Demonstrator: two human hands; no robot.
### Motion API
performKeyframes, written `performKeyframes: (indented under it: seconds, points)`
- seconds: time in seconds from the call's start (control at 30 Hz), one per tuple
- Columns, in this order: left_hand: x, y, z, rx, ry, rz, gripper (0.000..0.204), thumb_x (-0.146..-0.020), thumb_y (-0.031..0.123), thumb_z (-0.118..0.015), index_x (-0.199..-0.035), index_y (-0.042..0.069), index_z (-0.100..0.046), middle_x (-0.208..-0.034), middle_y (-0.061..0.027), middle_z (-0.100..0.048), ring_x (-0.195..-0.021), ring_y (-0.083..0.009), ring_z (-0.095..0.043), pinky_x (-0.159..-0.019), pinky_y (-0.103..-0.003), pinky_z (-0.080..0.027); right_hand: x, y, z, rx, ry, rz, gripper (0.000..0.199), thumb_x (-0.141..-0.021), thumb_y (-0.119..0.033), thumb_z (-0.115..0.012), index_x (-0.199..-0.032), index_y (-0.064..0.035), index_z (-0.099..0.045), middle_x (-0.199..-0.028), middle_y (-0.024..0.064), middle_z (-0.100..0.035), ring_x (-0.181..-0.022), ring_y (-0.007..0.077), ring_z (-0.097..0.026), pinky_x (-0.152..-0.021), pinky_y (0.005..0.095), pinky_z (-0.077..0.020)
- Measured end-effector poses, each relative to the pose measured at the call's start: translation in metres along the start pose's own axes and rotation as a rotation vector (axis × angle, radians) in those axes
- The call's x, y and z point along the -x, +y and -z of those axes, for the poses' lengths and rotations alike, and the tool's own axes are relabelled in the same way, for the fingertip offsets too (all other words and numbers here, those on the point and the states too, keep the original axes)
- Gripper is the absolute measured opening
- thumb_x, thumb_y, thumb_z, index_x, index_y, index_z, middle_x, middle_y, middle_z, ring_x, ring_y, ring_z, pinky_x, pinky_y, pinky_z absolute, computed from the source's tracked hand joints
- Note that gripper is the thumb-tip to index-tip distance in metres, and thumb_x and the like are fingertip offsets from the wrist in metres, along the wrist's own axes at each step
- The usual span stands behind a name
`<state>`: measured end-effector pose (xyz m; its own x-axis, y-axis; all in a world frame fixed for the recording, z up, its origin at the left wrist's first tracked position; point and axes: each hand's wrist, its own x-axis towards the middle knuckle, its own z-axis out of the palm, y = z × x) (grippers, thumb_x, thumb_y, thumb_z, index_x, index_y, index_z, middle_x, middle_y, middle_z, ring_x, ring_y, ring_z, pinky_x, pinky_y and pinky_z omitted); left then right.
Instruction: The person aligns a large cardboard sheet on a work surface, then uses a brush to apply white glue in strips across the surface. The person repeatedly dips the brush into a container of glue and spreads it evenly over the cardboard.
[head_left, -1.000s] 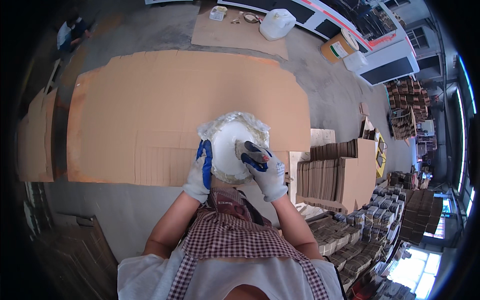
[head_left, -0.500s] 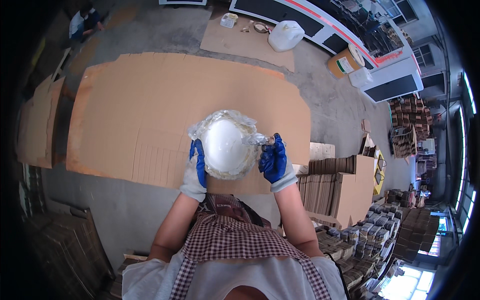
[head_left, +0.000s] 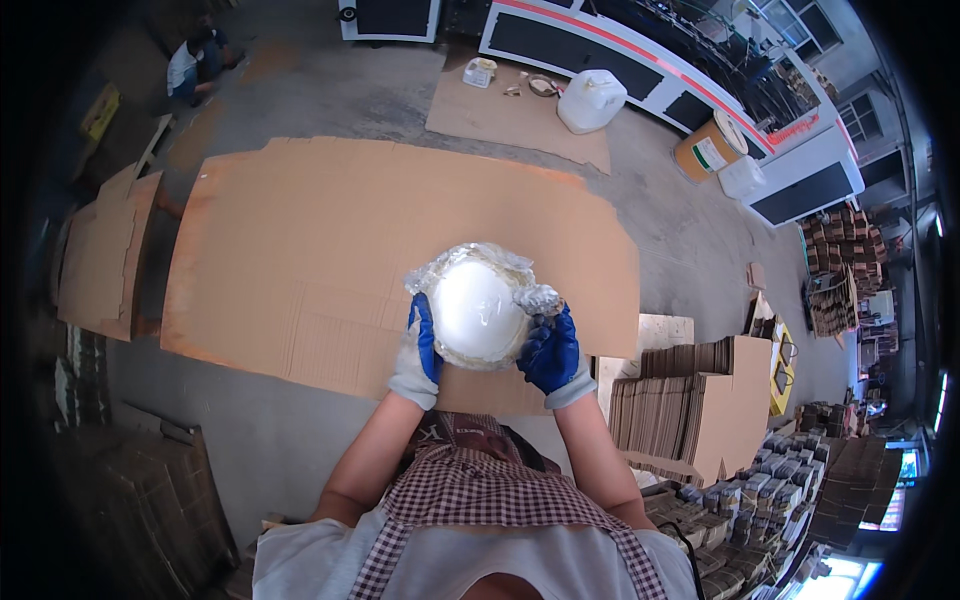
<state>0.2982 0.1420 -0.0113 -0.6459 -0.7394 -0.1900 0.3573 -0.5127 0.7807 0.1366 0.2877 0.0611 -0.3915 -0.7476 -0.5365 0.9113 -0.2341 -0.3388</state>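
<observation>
A round bowl of smooth white liquid, like glue, is above the cardboard-covered table. Its rim is thick with a crinkled, translucent crust. My left hand, in a blue-and-white work glove, grips the bowl's left side, the thumb along the edge. My right hand, gloved the same way, is closed at the bowl's right edge. From its fingers sticks a short, lumpy, pale-crusted tool, perhaps a brush, its head against the right rim. The tool's handle is mostly hidden in the glove.
Flat cardboard covers the table under my hands. Stacked cardboard sheets stand at right. Beyond the table are a white jug, a brown drum and a long machine. A person crouches far left.
The tool's head has turned from pointing sideways to tilting up beside the rim, and my right hand is nearer the bowl. The whole view has shifted slightly.
</observation>
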Motion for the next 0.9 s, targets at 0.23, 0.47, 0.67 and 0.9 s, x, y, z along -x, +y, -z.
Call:
performKeyframes:
  seconds: [0.23,0.47,0.67,0.9]
  points:
    - [-0.017,0.017,-0.004,0.292,0.041,0.054,0.069,-0.111,0.054,-0.039,-0.158,0.004,-0.037,-0.157,-0.0127,-0.047,-0.141,-0.0242,-0.049,-0.118,-0.039,-0.041,-0.017,-0.008,0.023,-0.181,-0.152,0.001,0.034,-0.103,-0.049,-0.06,-0.111,-0.017,-0.066,-0.082,-0.0089,-0.065,-0.065,0.0036,-0.059,-0.062,0.023,-0.0516]
    - [-0.089,0.077,0.063,0.309,0.057,-0.1,0.081,-0.102,0.069,-0.044,-0.16,0.014,-0.036,-0.161,-0.0097,-0.043,-0.146,-0.0301,-0.045,-0.122,-0.048,-0.039,-0.025,-0.032,0.049,-0.217,-0.249,0.051,0.033,-0.1,-0.051,-0.063,-0.115,-0.0208,-0.062,-0.081,-0.0085,-0.06,-0.067,0.0069,-0.057,-0.066,0.0236,-0.0506]
    - [-0.162,0.128,0.123,0.239,0.157,-0.227,0.082,-0.1,0.073,-0.043,-0.159,0.017,-0.037,-0.162,-0.009,-0.043,-0.145,-0.0319,-0.045,-0.12,-0.053,-0.04,-0.012,-0.048,0.075,-0.261,-0.219,0.084,0.033,-0.099,-0.05,-0.066,-0.102,-0.0172,-0.066,-0.078,-0.0118,-0.066,-0.069,0.0075,-0.06,-0.065,0.0231,-0.0482]
    - [-0.207,0.125,0.183,0.373,0.137,-0.1,0.085,-0.098,0.077,-0.039,-0.158,0.017,-0.039,-0.16,-0.0098,-0.045,-0.143,-0.034,-0.048,-0.118,-0.057,-0.042,-0.01,-0.059,0.123,-0.205,-0.221,0.167,0.031,-0.096,-0.042,-0.072,-0.117,-0.02,-0.066,-0.092,-0.008,-0.07,-0.083,0.0075,-0.067,-0.075,0.0279,-0.0532]
